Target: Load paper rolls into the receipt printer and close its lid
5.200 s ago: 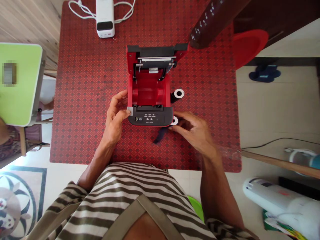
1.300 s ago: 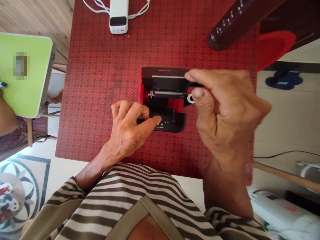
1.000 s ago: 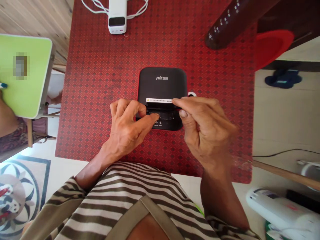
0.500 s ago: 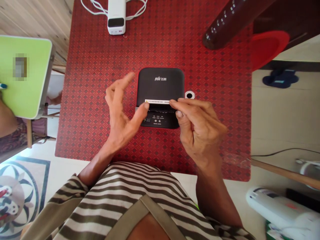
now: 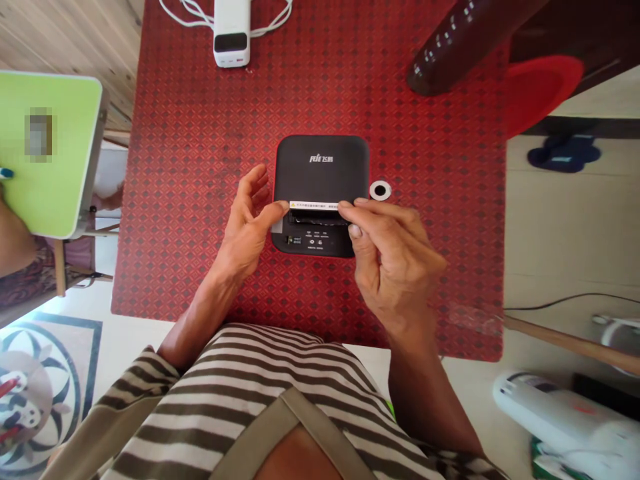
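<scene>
The right hand (image 5: 387, 257) holds a narrow pinch at the front edge of the lid: its forefinger (image 5: 373, 208) lies along the right end of a white label strip (image 5: 315, 205), with the thumb (image 5: 355, 231) tucked just below. Whether anything thin sits in that pinch, I can't tell from here. The left hand (image 5: 245, 223) is looser, its fingers fanned open and lifted, and only its thumb (image 5: 280, 209) reaches in to rest on the strip's other end.

Between the two hands sits the black receipt printer (image 5: 320, 167), flat on a red patterned mat (image 5: 190, 200), roughly in the middle. Its lid is shut, so the red inside no longer shows, and that much looks finished. What looks unfinished is the front seam, where a dark gap (image 5: 317, 218) runs under the strip, above the control panel (image 5: 314, 244). A grey tab (image 5: 277, 227) shows at the printer's left edge. Just beside its right edge, a white ring (image 5: 380, 191) with a dark centre lies on the mat. Further up, a white power bank (image 5: 231, 40) sits among loose white cable (image 5: 185, 10).
</scene>
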`<state>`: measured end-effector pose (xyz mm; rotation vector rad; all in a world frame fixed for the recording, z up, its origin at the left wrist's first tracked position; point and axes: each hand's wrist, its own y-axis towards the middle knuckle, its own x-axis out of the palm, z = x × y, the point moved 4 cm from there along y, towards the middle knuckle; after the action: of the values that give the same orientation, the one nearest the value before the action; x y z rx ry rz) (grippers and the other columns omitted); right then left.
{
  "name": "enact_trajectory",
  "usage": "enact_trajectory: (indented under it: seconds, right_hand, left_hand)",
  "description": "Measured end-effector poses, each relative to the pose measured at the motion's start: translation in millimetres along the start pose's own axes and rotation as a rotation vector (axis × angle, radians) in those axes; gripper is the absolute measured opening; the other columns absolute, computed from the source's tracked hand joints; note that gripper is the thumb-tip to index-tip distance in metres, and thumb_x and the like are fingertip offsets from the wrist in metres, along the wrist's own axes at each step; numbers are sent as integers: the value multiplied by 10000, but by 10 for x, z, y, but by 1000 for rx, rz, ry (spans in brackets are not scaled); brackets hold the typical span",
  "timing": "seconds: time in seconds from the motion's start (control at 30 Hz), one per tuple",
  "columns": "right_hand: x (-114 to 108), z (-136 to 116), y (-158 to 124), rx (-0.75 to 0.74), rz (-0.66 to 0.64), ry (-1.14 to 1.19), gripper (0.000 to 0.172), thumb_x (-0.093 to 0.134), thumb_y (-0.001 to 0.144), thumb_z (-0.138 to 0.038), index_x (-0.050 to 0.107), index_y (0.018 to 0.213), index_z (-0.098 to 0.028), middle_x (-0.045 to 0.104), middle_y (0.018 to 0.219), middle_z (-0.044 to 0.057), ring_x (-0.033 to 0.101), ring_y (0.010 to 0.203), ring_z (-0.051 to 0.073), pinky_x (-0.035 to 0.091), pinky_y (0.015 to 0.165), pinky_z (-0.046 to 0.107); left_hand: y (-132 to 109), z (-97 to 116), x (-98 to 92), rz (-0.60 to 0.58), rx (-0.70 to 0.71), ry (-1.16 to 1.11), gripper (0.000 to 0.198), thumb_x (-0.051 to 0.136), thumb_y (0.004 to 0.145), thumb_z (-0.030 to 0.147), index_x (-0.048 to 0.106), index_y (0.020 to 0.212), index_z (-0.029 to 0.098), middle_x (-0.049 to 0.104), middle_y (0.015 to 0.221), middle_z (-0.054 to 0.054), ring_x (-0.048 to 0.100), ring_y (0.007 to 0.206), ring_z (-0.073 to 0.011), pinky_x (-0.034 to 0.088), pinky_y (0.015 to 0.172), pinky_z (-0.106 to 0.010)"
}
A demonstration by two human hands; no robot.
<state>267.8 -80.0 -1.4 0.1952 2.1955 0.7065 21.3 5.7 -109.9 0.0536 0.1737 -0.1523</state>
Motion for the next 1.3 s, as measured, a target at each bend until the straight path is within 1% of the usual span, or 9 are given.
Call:
enact_trajectory:
  seconds: [0.17, 0.3, 0.4, 0.5, 0.57, 0.83, 1.03, 1.13, 1.3]
  right_hand:
    - [-26, -34, -10, 0, 45, 36, 381, 695, 1264, -195, 902, 1541, -356, 1006, 1387, 57, 968, 1316, 321, 808, 1150, 553]
    - [-46, 33, -213, 83, 268, 6, 380, 758, 1229, -246, 910, 1554, -371, 1011, 1332, 72, 981, 1167, 320, 816, 1029, 533]
    - [24, 118, -452, 198, 381, -4, 316, 800, 1220, -387, 940, 1503, -388, 1009, 1253, 72, 976, 1010, 319, 801, 860, 487]
    - [118, 143, -618, 281, 339, 4, 341, 782, 1236, -473, 931, 1514, -344, 1000, 1240, 91, 968, 953, 311, 804, 812, 461]
    - [144, 131, -666, 329, 296, 5, 355, 748, 1260, -463, 914, 1538, -320, 994, 1267, 103, 969, 993, 311, 817, 864, 467]
    - [130, 112, -616, 341, 323, 60, 346, 789, 1249, -471, 926, 1531, -325, 1002, 1242, 95, 981, 1023, 298, 790, 834, 413]
    - [204, 143, -632, 325, 351, 88, 376, 735, 1274, -485, 907, 1572, -334, 987, 1251, 100, 968, 1044, 307, 778, 846, 427]
    - [215, 147, -633, 327, 359, 76, 390, 725, 1276, -526, 915, 1551, -325, 987, 1236, 109, 965, 1016, 316, 777, 824, 437]
    - [211, 140, -642, 329, 340, 34, 413, 708, 1286, -568, 922, 1521, -305, 990, 1221, 121, 967, 991, 322, 783, 807, 448]
  left_hand:
    - [-73, 175, -5, -29, -1, -156, 704, 914, 1176, 668, 656, 1774, 401, 772, 1858, -123, 769, 1701, -370, 687, 1364, -561]
    - [-227, 326, -91, -71, -6, -178, 649, 878, 1191, 731, 726, 1732, 406, 824, 1803, -101, 793, 1679, -375, 695, 1358, -568]
    - [-309, 388, -139, -109, 10, -153, 654, 890, 1187, 713, 730, 1748, 417, 844, 1774, -104, 824, 1629, -381, 723, 1307, -579]
    - [-321, 408, -145, -97, 9, -149, 634, 905, 1183, 667, 737, 1731, 396, 866, 1728, -112, 837, 1596, -378, 722, 1301, -579]
    - [-308, 407, -122, -86, -3, -134, 613, 889, 1187, 615, 723, 1727, 377, 869, 1717, -114, 831, 1599, -371, 709, 1317, -573]
    - [-264, 392, -43, -89, 14, -119, 642, 783, 1161, 392, 619, 1782, 392, 803, 1832, -108, 772, 1718, -352, 713, 1327, -550]
    - [-220, 313, -47, -80, 3, -99, 764, 802, 1064, 288, 614, 1796, 400, 782, 1853, -117, 806, 1645, -364, 761, 1162, -505]
    - [-199, 229, -31, -64, 0, -104, 772, 842, 1072, 335, 600, 1801, 415, 773, 1850, -112, 807, 1627, -365, 758, 1141, -498]
    - [-191, 162, -6, -75, 16, -125, 708, 863, 1158, 598, 587, 1785, 415, 762, 1844, -111, 771, 1683, -368, 720, 1243, -519]
